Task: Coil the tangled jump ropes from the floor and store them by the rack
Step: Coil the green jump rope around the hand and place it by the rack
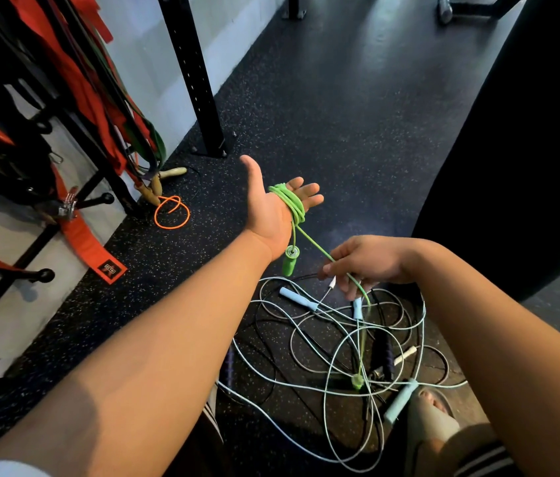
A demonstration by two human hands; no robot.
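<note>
Noting surroundings first: speckled black rubber floor (340, 115). On my left stands the rack (75, 132), hung with red bands (79, 80) and with green and black ones too; one red strap (89, 246) trails off it onto the floor. A black upright post (196, 80) is bolted down just beyond the rack. At the rack's foot lies an orange rope (155, 215) in a loose loop, its wooden handles (174, 172) just beside the band ends. A large dark shape fills the right edge; I cannot tell what it is.

Below my arms sits the tangled pile of ropes (361, 339): pale blue and black cords crossing over one another, with a pale blue handle (297, 297) near the top of the heap. My sandalled foot (433, 418) is planted at the pile's lower right edge.

Left hand (268, 208): held out palm up above the floor, fingers straight, thumb spread wide. The green rope (294, 201) is wound in several turns round the palm, and one green handle (289, 261) dangles just under the wrist.

Right hand (368, 263): lower and nearer me, over the pile. Thumb and fingers pinch the green rope's free length, which runs taut from the coil to this hand, then drops down into the tangle. The second green handle (357, 381) lies on the floor among the pale cords.
</note>
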